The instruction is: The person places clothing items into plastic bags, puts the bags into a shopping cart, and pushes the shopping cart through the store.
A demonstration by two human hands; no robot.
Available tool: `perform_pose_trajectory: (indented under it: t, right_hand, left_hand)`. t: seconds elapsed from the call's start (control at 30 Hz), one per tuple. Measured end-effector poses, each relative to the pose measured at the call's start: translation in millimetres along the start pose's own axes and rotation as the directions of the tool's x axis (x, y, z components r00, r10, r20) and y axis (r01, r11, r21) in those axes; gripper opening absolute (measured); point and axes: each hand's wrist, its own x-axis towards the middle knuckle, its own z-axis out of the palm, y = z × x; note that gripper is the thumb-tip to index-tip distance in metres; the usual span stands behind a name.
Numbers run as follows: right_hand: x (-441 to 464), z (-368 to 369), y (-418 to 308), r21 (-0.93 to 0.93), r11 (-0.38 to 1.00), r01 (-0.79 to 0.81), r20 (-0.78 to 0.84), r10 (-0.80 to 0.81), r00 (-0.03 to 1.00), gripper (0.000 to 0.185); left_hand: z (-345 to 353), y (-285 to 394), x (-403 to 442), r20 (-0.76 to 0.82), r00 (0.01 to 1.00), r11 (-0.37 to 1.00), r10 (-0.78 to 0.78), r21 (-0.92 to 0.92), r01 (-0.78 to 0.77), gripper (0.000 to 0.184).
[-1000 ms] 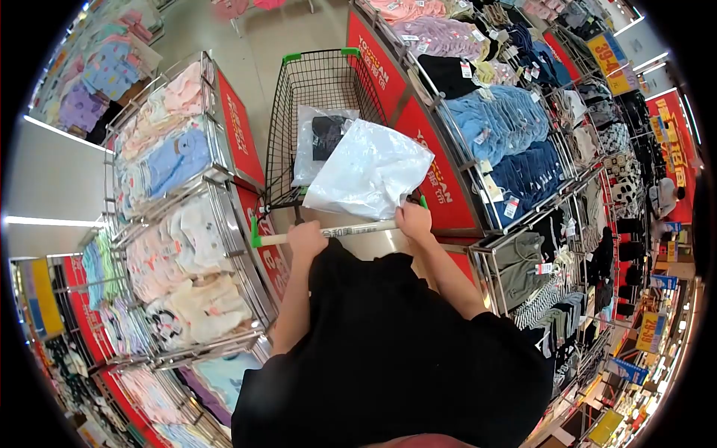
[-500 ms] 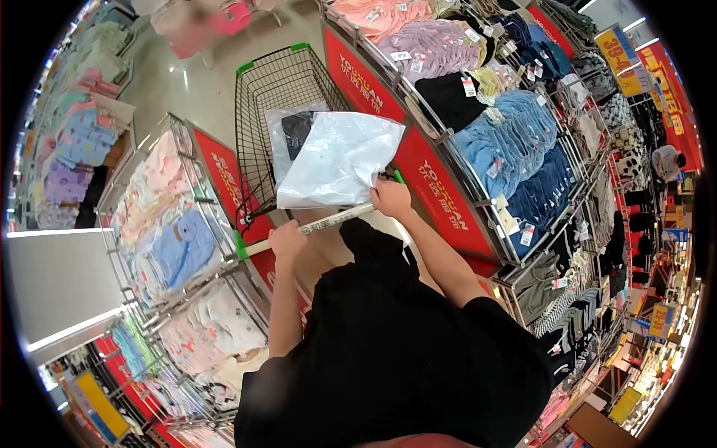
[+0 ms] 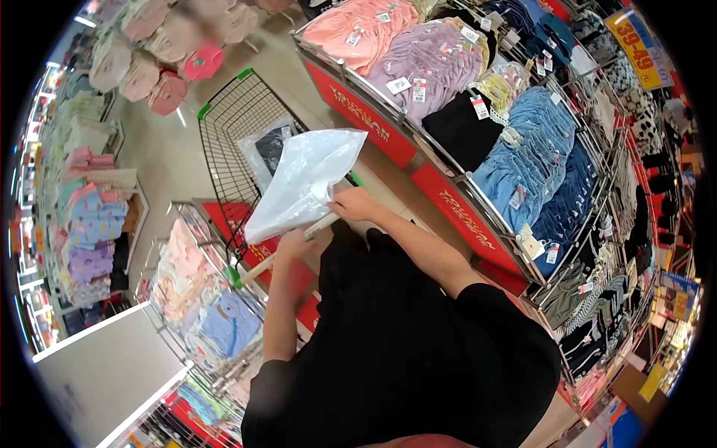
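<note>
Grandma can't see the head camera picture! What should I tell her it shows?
A person's left hand and right hand hold the handle of a shopping cart. A white plastic bag lies on it; clothing displays stand on both sides.

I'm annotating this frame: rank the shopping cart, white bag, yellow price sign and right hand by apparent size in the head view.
Shopping cart
White bag
Yellow price sign
Right hand

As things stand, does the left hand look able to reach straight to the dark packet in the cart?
Probably not straight: the left hand is on the cart handle, and the white bag lies between it and the dark packet. Reaching around the bag might work.
</note>
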Motion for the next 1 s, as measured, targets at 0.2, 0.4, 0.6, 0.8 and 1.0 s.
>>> perform_pose_trajectory:
  t: [0.2, 0.4, 0.6, 0.8, 1.0]
  right_hand:
    - [61.4, -53.9, 7.1, 0.425, 0.887, 0.182, -0.435, 0.024, 0.900, 0.015]
    - [73.2, -202.8, 23.1, 0.366, 0.902, -0.229, -0.456, 0.389, 0.800, 0.029]
    - [76.8, -299.7, 52.5, 0.497, 0.857, -0.139, -0.678, 0.483, 0.554, 0.017]
    - [81.4, -335.3, 88.5, 0.465, 0.879, 0.101, -0.813, 0.379, 0.443, 0.029]
    - [47.7, -316.5, 227.0, 0.429, 0.801, -0.418, -0.753, 0.572, 0.324, 0.025]
  left_hand:
    - [-35.8, 8.5, 107.9, 0.135, 0.991, 0.979, 0.019, -0.202, 0.008, 0.045]
    - [-69.2, -29.1, 156.9, 0.195, 0.981, 0.993, 0.000, -0.116, 0.023, 0.053]
    - [-94.6, -44.6, 180.2, 0.153, 0.987, 0.999, -0.042, 0.004, 0.042, 0.051]
    - [-120.4, -48.2, 188.5, 0.302, 0.949, 0.989, -0.093, -0.080, 0.122, 0.050]
    - [-139.9, -49.9, 194.9, 0.463, 0.880, 0.958, -0.106, -0.190, 0.215, 0.040]
